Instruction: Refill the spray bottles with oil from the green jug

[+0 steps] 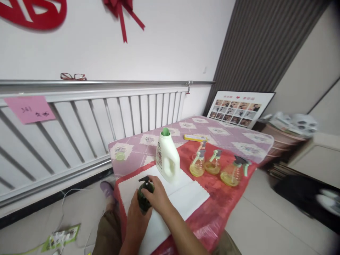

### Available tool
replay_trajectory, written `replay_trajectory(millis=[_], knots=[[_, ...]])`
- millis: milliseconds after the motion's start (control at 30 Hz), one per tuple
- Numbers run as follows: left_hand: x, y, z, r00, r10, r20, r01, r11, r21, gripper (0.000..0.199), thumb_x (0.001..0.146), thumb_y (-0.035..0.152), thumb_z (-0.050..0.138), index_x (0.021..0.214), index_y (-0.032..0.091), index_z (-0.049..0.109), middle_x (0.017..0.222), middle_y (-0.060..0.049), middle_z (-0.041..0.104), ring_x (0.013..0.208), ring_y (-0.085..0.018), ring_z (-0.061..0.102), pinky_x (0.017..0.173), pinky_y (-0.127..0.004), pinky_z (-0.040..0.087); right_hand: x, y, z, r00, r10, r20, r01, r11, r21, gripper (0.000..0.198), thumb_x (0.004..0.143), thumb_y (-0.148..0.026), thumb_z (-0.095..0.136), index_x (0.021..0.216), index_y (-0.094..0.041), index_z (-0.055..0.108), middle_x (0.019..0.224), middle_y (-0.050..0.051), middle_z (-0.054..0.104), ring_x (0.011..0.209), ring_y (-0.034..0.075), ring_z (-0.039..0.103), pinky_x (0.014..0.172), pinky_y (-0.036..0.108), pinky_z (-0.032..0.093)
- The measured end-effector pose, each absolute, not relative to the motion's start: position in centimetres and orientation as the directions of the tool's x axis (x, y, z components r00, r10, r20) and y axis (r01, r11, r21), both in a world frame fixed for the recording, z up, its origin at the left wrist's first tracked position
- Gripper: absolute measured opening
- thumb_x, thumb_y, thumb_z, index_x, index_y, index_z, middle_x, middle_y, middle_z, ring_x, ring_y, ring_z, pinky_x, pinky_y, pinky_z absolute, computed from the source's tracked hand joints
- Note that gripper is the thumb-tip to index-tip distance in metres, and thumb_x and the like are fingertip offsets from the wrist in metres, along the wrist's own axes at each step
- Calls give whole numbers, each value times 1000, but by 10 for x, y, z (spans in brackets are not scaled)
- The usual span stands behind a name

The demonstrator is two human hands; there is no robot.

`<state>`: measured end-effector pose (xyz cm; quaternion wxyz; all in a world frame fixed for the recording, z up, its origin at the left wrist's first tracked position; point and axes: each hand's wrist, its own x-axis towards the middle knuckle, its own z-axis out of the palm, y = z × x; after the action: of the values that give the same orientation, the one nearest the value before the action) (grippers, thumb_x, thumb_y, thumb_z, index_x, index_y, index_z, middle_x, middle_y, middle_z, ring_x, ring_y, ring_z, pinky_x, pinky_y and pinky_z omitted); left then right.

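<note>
A dark green pump bottle point(144, 199) with a black pump top stands over the white cloth point(190, 198) near me. My left hand point(138, 216) is wrapped round its body from the left. From the right, my right hand point(156, 194) grips the bottle's upper part near the pump, its thumb across the front. Just beyond the hands stands a pale green detergent jug point(167, 159), uncapped, with a green spout showing. To its right are several clear spray bottles point(231, 174) holding yellow liquid.
A red plastic sheet point(220, 198) lies under the cloth on a purple patterned tablecloth point(183, 129). A green cap point(120, 156) sits at the table's left. A yellow-and-white box point(196, 137) lies behind the spray bottles. A white radiator point(127, 117) borders the table.
</note>
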<state>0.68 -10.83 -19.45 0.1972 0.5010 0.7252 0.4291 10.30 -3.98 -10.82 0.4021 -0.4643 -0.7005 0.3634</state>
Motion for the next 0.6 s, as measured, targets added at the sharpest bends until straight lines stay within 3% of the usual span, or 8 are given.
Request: replay_trajectory(millis=[100, 167, 233, 400, 600], knots=[[8, -108, -192, -428, 894, 134, 566, 149, 811, 79, 79, 34, 60, 147, 14, 25, 145, -20, 50, 134, -32, 51, 109, -45, 43, 103, -41, -110, -248, 948, 199, 376, 283, -882, 20, 70, -20, 69, 90, -23, 65, 97, 4, 65, 101, 24, 60, 92, 39, 48], [9, -108, -191, -431, 893, 129, 569, 158, 807, 77, 79, 37, 59, 146, 14, 27, 145, -20, 50, 134, -32, 51, 109, -45, 43, 101, -42, -113, -211, 963, 167, 389, 239, -890, 23, 70, -21, 71, 92, -23, 64, 98, 4, 64, 102, 25, 60, 91, 40, 48], [9, -109, -190, -434, 894, 112, 565, 173, 807, 77, 79, 40, 58, 145, 15, 28, 145, -20, 51, 133, -32, 52, 108, -45, 44, 100, -44, -117, -182, 973, 139, 391, 202, -898, 33, 68, -21, 72, 100, -24, 63, 105, 5, 63, 106, 26, 59, 93, 41, 48], [5, -109, -202, -444, 889, 109, 578, 191, 794, 82, 76, 44, 57, 147, 17, 26, 145, -20, 50, 131, -35, 54, 104, -46, 48, 104, -56, -124, -212, 974, 83, 369, 158, -916, 79, 56, -24, 82, 130, -21, 54, 130, 11, 58, 124, 31, 52, 105, 44, 43], [-4, -102, -223, -511, 850, 128, 532, 195, 824, 93, 66, 44, 64, 148, 18, 29, 141, -14, 57, 124, -38, 59, 101, -48, 52, 105, -71, -134, -237, 968, 82, 336, 161, -928, 98, 48, -20, 84, 139, -25, 46, 144, 11, 48, 134, 34, 45, 112, 47, 37]])
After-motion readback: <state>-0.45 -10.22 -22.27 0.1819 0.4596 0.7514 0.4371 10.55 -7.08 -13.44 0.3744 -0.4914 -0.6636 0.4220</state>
